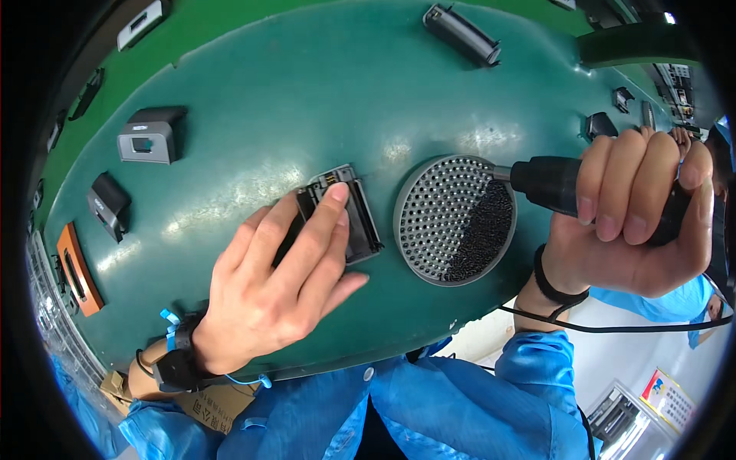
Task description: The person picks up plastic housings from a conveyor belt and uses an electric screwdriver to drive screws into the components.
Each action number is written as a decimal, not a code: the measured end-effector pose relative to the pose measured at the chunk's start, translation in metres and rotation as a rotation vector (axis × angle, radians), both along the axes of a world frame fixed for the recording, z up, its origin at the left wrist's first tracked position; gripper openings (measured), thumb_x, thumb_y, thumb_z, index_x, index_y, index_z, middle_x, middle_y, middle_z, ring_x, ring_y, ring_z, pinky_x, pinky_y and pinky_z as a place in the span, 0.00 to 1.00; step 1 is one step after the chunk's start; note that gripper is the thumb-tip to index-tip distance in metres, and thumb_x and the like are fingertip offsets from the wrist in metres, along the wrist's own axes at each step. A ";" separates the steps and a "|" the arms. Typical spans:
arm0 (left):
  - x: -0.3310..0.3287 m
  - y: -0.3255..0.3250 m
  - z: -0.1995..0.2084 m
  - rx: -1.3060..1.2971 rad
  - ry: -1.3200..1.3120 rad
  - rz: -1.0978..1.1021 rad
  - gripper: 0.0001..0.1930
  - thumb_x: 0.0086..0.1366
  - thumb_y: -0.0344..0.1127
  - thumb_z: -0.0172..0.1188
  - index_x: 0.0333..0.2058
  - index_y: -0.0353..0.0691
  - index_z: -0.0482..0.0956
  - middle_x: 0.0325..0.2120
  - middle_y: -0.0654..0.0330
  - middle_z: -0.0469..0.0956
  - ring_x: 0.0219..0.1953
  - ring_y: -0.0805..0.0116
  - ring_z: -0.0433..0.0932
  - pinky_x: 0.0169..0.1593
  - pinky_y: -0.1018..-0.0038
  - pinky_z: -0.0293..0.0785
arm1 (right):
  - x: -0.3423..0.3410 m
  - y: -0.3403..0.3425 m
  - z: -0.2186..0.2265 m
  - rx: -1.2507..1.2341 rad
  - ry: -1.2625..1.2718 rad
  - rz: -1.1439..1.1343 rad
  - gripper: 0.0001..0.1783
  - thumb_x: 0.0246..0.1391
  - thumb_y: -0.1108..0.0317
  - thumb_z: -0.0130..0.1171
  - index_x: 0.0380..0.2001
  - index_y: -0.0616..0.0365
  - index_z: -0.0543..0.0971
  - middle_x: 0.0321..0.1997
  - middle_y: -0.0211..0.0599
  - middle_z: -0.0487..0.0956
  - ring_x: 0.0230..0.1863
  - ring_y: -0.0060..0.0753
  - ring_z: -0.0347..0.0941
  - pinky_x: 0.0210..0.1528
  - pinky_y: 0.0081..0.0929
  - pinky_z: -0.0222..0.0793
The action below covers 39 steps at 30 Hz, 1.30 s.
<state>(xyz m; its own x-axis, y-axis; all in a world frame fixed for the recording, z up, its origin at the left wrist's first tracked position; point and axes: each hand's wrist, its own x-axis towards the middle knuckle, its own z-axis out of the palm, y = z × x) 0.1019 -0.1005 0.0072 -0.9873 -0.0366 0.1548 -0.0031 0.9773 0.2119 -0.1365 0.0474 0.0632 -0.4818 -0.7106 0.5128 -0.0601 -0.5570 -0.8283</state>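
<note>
My left hand [280, 280] lies over a small black and grey plastic housing [364, 222] on the table, its fingers holding the part down. The index fingertip presses near the upper edge, beside some small gold-coloured contacts. My right hand [636, 207] is wrapped round a black electric screwdriver [544, 184], which points left. The metal bit reaches over the upper right rim of a round grey screw tray [433, 222] full of small holes. Many tiny dark screws [487, 238] are heaped on the tray's right side.
A dark cylindrical part [461, 35] lies at the table's far edge. Along the left stand a grey housing [149, 138], a black part [109, 205] and an orange frame [78, 268]. A black cord [613, 326] runs rightward below my right wrist. Other people work at the right.
</note>
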 end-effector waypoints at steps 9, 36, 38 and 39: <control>-0.007 -0.004 -0.015 0.044 0.197 -0.034 0.24 0.44 0.37 0.72 0.40 0.27 0.82 0.51 0.48 0.80 0.47 0.46 0.78 0.48 0.56 0.82 | -0.007 -0.013 -0.013 0.099 0.013 -0.009 0.12 0.65 0.60 0.42 0.37 0.55 0.71 0.17 0.22 0.65 0.15 0.16 0.59 0.18 0.19 0.58; -0.006 0.012 -0.031 0.082 0.377 0.028 0.12 0.47 0.31 0.64 0.32 0.31 0.82 0.47 0.52 0.81 0.48 0.49 0.80 0.51 0.62 0.83 | 0.024 -0.040 -0.009 0.061 0.004 0.197 0.20 0.68 0.58 0.40 0.47 0.65 0.72 0.21 0.28 0.68 0.21 0.25 0.64 0.24 0.24 0.63; -0.006 0.014 -0.032 0.082 0.405 0.045 0.11 0.47 0.31 0.63 0.30 0.32 0.81 0.46 0.52 0.81 0.48 0.49 0.80 0.51 0.63 0.83 | 0.028 -0.043 -0.012 0.070 0.013 0.197 0.20 0.68 0.58 0.40 0.47 0.64 0.72 0.22 0.28 0.68 0.21 0.25 0.64 0.24 0.24 0.64; -0.006 0.014 -0.031 0.074 0.400 0.043 0.11 0.47 0.31 0.62 0.30 0.32 0.81 0.46 0.52 0.81 0.48 0.49 0.80 0.51 0.63 0.83 | 0.030 -0.045 -0.013 0.076 0.017 0.198 0.20 0.68 0.58 0.40 0.47 0.64 0.72 0.22 0.28 0.68 0.21 0.25 0.64 0.24 0.24 0.64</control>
